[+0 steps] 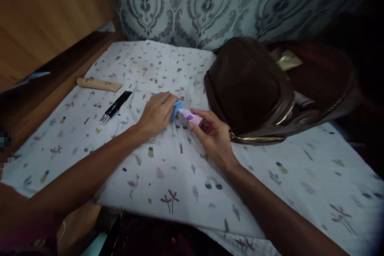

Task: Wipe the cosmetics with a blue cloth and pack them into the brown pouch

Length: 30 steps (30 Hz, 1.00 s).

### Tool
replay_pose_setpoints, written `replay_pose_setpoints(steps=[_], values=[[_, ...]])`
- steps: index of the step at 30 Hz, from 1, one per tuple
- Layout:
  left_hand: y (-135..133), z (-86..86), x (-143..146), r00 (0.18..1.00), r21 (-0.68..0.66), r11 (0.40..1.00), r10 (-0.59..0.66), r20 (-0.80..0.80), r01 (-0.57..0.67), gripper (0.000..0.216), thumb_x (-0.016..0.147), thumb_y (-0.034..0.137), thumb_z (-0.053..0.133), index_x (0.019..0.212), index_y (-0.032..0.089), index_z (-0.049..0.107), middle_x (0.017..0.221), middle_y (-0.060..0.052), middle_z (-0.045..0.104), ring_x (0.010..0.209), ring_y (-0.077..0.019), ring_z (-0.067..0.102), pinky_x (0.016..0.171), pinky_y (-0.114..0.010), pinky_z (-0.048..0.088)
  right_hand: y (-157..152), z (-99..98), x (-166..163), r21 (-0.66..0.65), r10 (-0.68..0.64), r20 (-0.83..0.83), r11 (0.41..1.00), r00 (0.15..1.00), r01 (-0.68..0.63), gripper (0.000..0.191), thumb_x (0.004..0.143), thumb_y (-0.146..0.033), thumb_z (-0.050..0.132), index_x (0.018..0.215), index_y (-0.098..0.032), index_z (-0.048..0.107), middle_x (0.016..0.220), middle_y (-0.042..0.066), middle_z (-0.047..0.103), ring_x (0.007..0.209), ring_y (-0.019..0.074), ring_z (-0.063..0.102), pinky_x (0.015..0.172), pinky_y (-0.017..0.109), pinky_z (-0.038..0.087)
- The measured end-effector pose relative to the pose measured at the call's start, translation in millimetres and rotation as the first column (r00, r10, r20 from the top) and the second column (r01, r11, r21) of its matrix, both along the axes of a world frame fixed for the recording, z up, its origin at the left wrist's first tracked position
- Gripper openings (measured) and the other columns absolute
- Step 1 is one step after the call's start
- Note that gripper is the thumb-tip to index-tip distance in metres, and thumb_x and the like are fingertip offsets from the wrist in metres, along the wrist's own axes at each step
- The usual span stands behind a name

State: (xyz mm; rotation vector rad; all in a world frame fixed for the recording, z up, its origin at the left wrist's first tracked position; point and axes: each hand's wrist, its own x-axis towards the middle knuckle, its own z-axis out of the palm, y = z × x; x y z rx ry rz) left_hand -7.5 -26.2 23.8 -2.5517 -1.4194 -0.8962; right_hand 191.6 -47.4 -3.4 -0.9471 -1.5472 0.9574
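As it fills most of the frame, white fabric cloth with small palm, pineapple and flamingo prints (168, 172): laid across the middle and lower right, lightly creased.
Pale grey fabric-like backdrop with dark ornate medallions (174, 16): along the top edge.
Brown wooden panel (51, 16): upper left.
Dark brown leather-look bag with gold zips (249, 84): right of centre, lying on the cloth, just beside the right hand.
Bare right hand (214, 138): just right of centre, forearm in from lower right. Thumb and fingers pinching the near end of the pink item.
Bare left hand (157, 115): centre, forearm in from lower left. Fingers together, bent over the blue piece; tips hidden, can't tell if it's gripped.
Flat tan strip, rounded left end (99, 84): left of centre, on the cloth, material unclear.
Slim glossy black item with silvery tips (116, 106): between tan strip and left hand, slanted, tips to lower left.
Small pink-and-white item with purple marks (195, 119): mid-frame, between the hands, far end against the blue piece.
Thin folded light-blue piece (176, 110): mid-frame, at left fingers.
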Motion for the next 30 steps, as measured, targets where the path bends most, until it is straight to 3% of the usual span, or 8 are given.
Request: replay_pose_setpoints(steps=[6, 10, 15, 17, 21, 25, 28, 30], values=[[13.6, -8.1, -14.1, 0.973, -0.066, 0.992, 0.119, 0.196, -0.108, 0.025, 0.098, 0.019, 0.034, 0.106, 0.017, 0.058, 0.099, -0.008, 0.063, 0.095, -0.0224, 0.059, 0.086, -0.036, 0.047, 2.0, 4.9, 1.3, -0.118, -0.034, -0.017, 0.992, 0.999, 0.032, 0.039, 0.076, -0.033, 0.073, 0.113, -0.021, 0.071, 0.107, 0.007, 0.065, 0.092, 0.0192, 0.066, 0.083, 0.034, 0.057], [9.2, -2.8, -7.9, 0.935, 0.088, 0.987, 0.095, 0.34, -0.132, 0.019, 0.098, 0.019, 0.04, 0.111, 0.018, 0.054, 0.105, -0.008, 0.059, 0.101, -0.021, 0.058, 0.09, -0.036, 0.048, 1.0, 9.7, 0.2, -0.31, -0.039, -0.102, 0.951, 0.994, 0.006, 0.044, 0.076, -0.039, 0.073, 0.114, -0.017, 0.068, 0.095, 0.007, 0.07, 0.079, 0.0196, 0.069, 0.075, 0.035, 0.059], [-14.1, 5.4, 17.0, 0.963, 0.187, 0.963, -0.225, 0.148, 0.196, 0.017, 0.099, 0.016, 0.042, 0.113, 0.018, 0.051, 0.103, -0.008, 0.057, 0.098, -0.019, 0.056, 0.087, -0.031, 0.049, 0.6, 16.1, -1.3, -0.4, -0.033, -0.227, 0.914, 0.973, -0.063, 0.049, 0.072, -0.046, 0.075, 0.109, -0.015, 0.066, 0.072, 0.002, 0.07, 0.066, 0.0188, 0.068, 0.066, 0.033, 0.057], [-17.2, 3.4, 21.3, 0.966, 0.166, 0.957, -0.249, 0.061, 0.236, 0.018, 0.098, 0.014, 0.04, 0.11, 0.018, 0.053, 0.101, -0.008, 0.057, 0.095, -0.0195, 0.055, 0.084, -0.031, 0.05, 0.5, 17.6, -1.2, -0.407, -0.031, -0.225, 0.911, 0.974, -0.065, 0.049, 0.071, -0.047, 0.076, 0.106, -0.014, 0.067, 0.068, 0.002, 0.069, 0.062, 0.0178, 0.065, 0.061, 0.031, 0.055], [-5.5, -6.1, 10.2, 0.997, 0.084, 0.996, -0.049, 0.058, 0.044, 0.019, 0.096, 0.013, 0.041, 0.107, 0.019, 0.056, 0.1, -0.007, 0.058, 0.096, -0.0216, 0.055, 0.083, -0.033, 0.049, -1.7, 21.5, -0.7, -0.397, -0.039, -0.2, 0.917, 0.979, -0.045, 0.049, 0.073, -0.052, 0.074, 0.102, -0.014, 0.067, 0.068, 0.004, 0.07, 0.06, 0.0163, 0.063, 0.058, 0.029, 0.051], [8.2, -8.8, -5.9, 0.973, 0.019, 0.993, 0.114, 0.199, -0.12, 0.017, 0.096, 0.017, 0.043, 0.104, 0.018, 0.057, 0.1, -0.006, 0.058, 0.095, -0.0213, 0.057, 0.082, -0.035, 0.049, -3.8, 25.1, 0.4, -0.396, -0.04, -0.202, 0.917, 0.979, -0.044, 0.049, 0.075, -0.053, 0.073, 0.103, -0.013, 0.067, 0.068, 0.004, 0.071, 0.059, 0.015, 0.061, 0.059, 0.028, 0.05], [5.9, -3.1, -6.6, 0.954, 0.077, 0.989, 0.1, 0.284, -0.127, 0.016, 0.097, 0.017, 0.043, 0.105, 0.017, 0.056, 0.097, -0.006, 0.058, 0.092, -0.0198, 0.058, 0.081, -0.033, 0.049, -2.6, 24.8, 1.4, -0.408, -0.049, -0.229, 0.912, 0.972, -0.05, 0.05, 0.076, -0.055, 0.072, 0.103, -0.013, 0.067, 0.068, 0.005, 0.071, 0.058, 0.0137, 0.059, 0.059, 0.027, 0.048], [-0.9, 1.7, -1.1, 0.967, 0.176, 0.982, 0.019, 0.253, -0.065, 0.018, 0.098, 0.017, 0.043, 0.11, 0.018, 0.056, 0.1, -0.007, 0.059, 0.096, -0.0198, 0.058, 0.084, -0.034, 0.05, -1.2, 23.9, 1.4, -0.416, -0.055, -0.25, 0.907, 0.967, -0.056, 0.05, 0.076, -0.056, 0.071, 0.101, -0.013, 0.067, 0.068, 0.004, 0.07, 0.057, 0.0133, 0.058, 0.057, 0.026, 0.047]])
